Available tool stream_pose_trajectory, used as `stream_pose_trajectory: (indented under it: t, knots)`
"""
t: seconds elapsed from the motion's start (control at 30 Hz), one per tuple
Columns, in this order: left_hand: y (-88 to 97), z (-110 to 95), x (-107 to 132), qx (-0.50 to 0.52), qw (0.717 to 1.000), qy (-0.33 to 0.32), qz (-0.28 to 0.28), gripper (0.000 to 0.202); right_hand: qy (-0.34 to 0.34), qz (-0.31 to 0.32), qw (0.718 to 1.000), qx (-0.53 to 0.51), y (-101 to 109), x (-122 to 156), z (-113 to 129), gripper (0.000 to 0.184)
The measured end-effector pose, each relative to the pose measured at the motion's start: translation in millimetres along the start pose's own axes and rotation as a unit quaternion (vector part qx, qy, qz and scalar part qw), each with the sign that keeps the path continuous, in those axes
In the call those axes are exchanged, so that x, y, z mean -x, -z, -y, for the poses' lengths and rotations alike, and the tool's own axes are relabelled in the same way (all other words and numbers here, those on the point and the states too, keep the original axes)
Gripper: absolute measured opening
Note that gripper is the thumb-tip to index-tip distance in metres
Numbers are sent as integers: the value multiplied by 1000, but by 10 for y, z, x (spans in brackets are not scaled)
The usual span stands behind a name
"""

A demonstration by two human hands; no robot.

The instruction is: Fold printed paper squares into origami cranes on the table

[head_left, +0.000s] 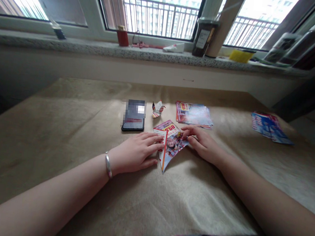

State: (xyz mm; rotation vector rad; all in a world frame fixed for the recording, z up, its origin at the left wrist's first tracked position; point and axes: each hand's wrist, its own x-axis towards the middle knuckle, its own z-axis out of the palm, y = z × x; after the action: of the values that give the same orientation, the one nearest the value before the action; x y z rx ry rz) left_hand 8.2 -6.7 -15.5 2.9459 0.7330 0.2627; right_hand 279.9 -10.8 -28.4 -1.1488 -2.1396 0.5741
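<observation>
A printed paper sheet [173,143] lies on the table with its left side folded inward, so it tapers to a point toward me. My left hand [138,151] rests flat over the folded left flap, its fingers stretched out. At the sheet's right edge, my right hand [203,143] touches the paper with its fingertips; the fingers are bent and the thumb lies near the edge. Just beyond the sheet sits a small folded paper figure [157,110]. A dark phone [134,116] lies to its left.
A stack of printed flyers [194,114] lies behind my right hand, and more flyers [271,127] are at the far right. The table [64,125] has a tan cover. On the windowsill [92,47] stand a red bottle [122,37], a dark jar [204,38] and a yellow item [241,56].
</observation>
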Motion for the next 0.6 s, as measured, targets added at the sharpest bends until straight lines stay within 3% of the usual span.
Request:
stream_pose_trajectory:
  t: [0.2,0.47,0.6]
  knots:
    - [4,-5,0,-5,1000,4,4,46,-9,36,998,60,25,-5,3,19]
    - [6,5,-6,-13,1000,-6,-4,45,73,67,983,155,9,-30,-11,25]
    - [49,-7,-21,-17,999,-40,-3,35,105,76,977,169,18,-42,-22,24]
